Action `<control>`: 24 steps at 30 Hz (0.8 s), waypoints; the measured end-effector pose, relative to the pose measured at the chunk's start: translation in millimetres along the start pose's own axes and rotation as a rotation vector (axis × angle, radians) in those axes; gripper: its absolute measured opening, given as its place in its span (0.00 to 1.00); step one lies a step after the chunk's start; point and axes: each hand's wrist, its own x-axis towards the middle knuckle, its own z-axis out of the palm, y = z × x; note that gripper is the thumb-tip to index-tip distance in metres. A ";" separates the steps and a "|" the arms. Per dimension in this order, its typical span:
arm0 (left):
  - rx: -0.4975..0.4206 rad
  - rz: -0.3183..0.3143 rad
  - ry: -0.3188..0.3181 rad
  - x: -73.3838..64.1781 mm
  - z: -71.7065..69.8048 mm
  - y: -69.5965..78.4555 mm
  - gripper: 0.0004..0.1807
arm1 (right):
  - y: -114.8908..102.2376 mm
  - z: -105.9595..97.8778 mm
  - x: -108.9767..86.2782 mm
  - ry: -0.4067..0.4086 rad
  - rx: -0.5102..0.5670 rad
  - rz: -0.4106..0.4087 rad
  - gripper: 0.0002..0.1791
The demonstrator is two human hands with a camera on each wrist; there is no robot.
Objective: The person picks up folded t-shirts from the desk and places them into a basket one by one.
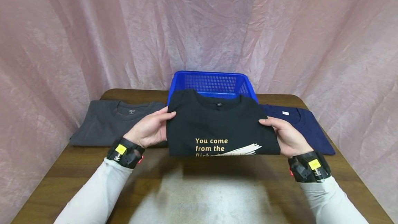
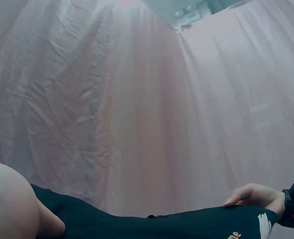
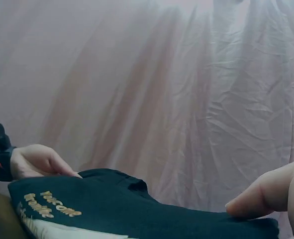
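Both hands hold a folded black T-shirt (image 1: pixel 217 123) up above the table, its neckline away from the person and its printed lettering toward the near edge. My left hand (image 1: pixel 150 127) grips the shirt's left side, thumb on top and the other fingers beneath, mostly hidden. On the opposite side my right hand (image 1: pixel 286 136) pinches the edge the same way. The shirt overlaps the front of a blue plastic basket (image 1: pixel 211 82) in the head view. In the right wrist view the right thumb (image 3: pixel 258 196) presses on the black cloth.
A folded dark grey T-shirt (image 1: pixel 105 123) lies at the table's left, and a folded navy T-shirt (image 1: pixel 314 130) at its right. The basket stands at the back of the brown wooden table (image 1: pixel 74 179). Pink curtains (image 1: pixel 199 27) hang behind and on both sides.
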 end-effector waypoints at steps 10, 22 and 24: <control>-0.060 0.015 0.017 13.7 -6.7 18.6 0.23 | -16.1 -6.4 15.6 -0.048 0.000 -0.031 0.31; 0.161 0.030 -0.003 40.2 -2.9 37.2 0.40 | -45.3 -11.2 44.6 0.111 -0.128 -0.035 0.37; 0.171 0.039 0.020 45.1 -2.6 40.9 0.42 | -49.7 -12.7 51.1 0.134 -0.143 -0.042 0.37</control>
